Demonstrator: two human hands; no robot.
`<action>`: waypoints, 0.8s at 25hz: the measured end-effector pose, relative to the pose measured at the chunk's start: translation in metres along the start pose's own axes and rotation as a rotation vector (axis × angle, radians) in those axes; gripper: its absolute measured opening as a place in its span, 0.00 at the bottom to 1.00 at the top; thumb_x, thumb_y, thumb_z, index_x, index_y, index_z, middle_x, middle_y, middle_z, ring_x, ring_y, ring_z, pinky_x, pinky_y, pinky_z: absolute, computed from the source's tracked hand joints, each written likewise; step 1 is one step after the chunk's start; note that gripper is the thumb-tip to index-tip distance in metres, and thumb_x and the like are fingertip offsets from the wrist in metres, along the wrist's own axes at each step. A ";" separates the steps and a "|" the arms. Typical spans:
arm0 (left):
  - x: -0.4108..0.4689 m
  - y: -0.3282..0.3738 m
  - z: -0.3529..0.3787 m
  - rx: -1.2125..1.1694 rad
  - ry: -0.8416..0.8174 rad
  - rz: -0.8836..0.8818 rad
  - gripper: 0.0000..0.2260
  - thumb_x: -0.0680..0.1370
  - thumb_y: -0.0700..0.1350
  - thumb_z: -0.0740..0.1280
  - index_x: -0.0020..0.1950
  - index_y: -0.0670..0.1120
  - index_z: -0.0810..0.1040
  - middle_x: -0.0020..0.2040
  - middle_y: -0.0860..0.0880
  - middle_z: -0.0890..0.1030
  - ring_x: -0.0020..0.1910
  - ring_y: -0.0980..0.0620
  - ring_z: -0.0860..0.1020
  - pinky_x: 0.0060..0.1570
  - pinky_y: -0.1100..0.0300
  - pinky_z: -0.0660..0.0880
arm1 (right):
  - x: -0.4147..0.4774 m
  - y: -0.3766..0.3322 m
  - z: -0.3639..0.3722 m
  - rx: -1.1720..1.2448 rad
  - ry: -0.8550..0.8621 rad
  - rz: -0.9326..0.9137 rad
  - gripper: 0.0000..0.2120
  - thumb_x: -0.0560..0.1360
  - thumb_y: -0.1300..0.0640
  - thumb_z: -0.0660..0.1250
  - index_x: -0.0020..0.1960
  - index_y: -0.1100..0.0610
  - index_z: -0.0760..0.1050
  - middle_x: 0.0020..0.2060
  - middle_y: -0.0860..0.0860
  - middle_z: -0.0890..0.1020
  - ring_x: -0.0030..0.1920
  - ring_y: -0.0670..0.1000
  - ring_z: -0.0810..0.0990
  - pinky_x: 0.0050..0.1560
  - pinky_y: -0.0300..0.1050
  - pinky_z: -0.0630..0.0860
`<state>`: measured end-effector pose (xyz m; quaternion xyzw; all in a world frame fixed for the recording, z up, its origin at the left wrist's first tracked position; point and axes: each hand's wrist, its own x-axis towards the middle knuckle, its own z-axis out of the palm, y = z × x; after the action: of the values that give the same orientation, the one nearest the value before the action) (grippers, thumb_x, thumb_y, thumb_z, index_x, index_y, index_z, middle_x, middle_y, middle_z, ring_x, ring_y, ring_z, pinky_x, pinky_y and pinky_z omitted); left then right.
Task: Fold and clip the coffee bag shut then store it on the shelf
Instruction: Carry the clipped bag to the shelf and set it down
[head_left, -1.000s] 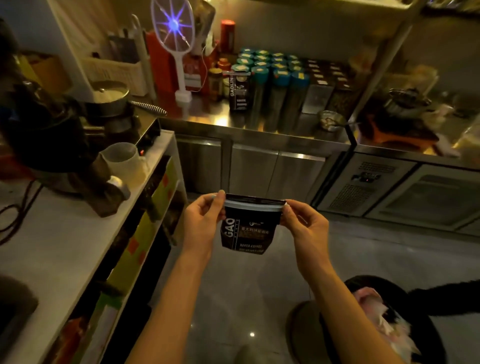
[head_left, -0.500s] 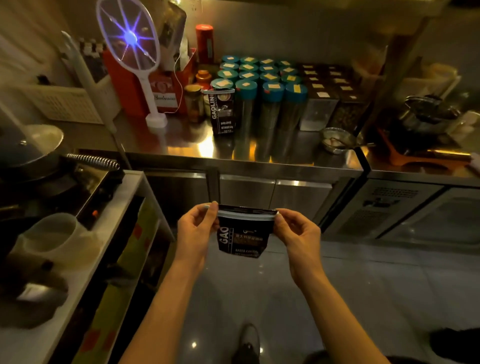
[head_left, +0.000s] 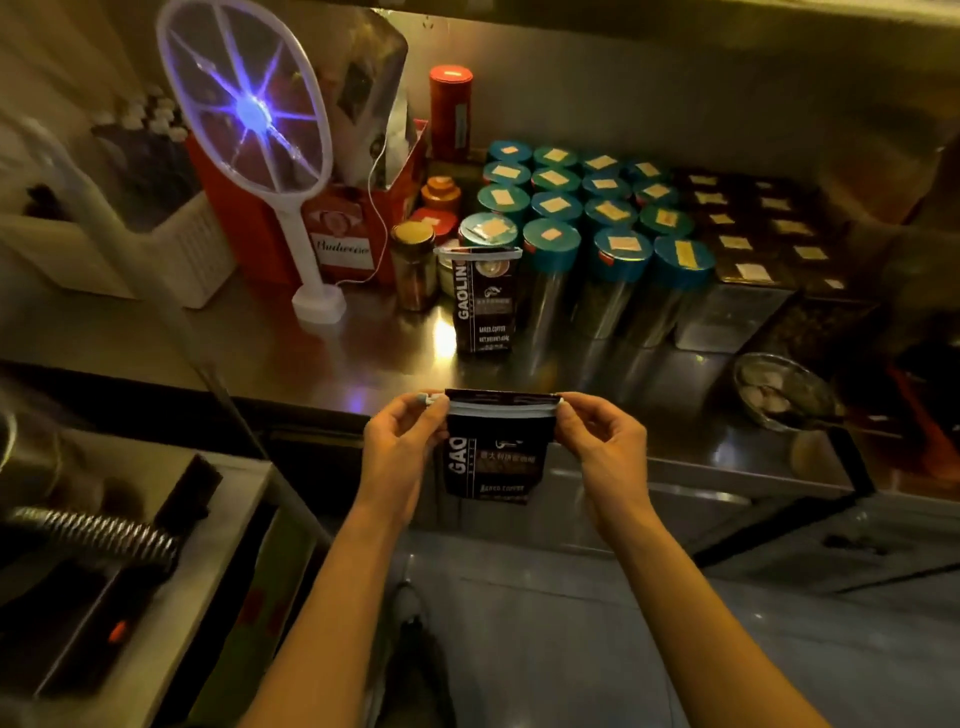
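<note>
I hold a black coffee bag (head_left: 496, 462) in the air just in front of the steel counter's edge (head_left: 332, 374). Its top is folded down, and a white clip bar (head_left: 498, 409) runs across the fold. My left hand (head_left: 402, 449) pinches the left end of the clip and bag. At the right end, my right hand (head_left: 597, 441) pinches the same way. A second black coffee bag (head_left: 483, 304), also clipped with a white bar, stands upright on the counter behind.
On the counter stand several teal-lidded canisters (head_left: 587, 228), dark labelled boxes (head_left: 748, 234), a white electric swatter (head_left: 249, 114) on its base, a red box (head_left: 337, 234), a jar (head_left: 413, 265) and a wire strainer (head_left: 784, 389). A white side counter (head_left: 218, 525) is at my left.
The view has moved closer to the steel counter and tilted up. Both hands with the clipped bag have travelled toward the counter edge, grip unchanged.
</note>
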<state>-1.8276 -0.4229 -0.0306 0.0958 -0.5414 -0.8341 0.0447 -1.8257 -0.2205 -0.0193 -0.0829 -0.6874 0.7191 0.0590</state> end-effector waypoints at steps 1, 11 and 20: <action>0.019 -0.001 -0.002 0.005 -0.014 -0.011 0.03 0.77 0.37 0.68 0.48 0.43 0.80 0.41 0.48 0.84 0.41 0.54 0.82 0.43 0.62 0.79 | 0.015 0.002 0.009 -0.009 0.007 0.004 0.06 0.76 0.58 0.69 0.53 0.56 0.82 0.47 0.54 0.86 0.51 0.53 0.85 0.51 0.47 0.82; 0.177 -0.009 -0.003 0.088 -0.095 -0.110 0.08 0.77 0.36 0.69 0.55 0.39 0.80 0.48 0.45 0.85 0.48 0.50 0.83 0.49 0.59 0.80 | 0.152 0.009 0.058 -0.083 0.065 0.118 0.06 0.77 0.58 0.68 0.49 0.49 0.81 0.49 0.50 0.85 0.51 0.49 0.84 0.53 0.44 0.81; 0.231 -0.020 0.002 0.241 -0.075 -0.148 0.08 0.76 0.38 0.71 0.54 0.38 0.79 0.45 0.47 0.85 0.44 0.56 0.83 0.42 0.65 0.77 | 0.220 0.031 0.055 -0.136 -0.035 0.119 0.07 0.76 0.61 0.69 0.47 0.49 0.81 0.45 0.48 0.85 0.45 0.41 0.83 0.46 0.36 0.80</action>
<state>-2.0537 -0.4545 -0.0736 0.1090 -0.6302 -0.7672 -0.0492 -2.0510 -0.2318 -0.0562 -0.1148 -0.7293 0.6745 -0.0013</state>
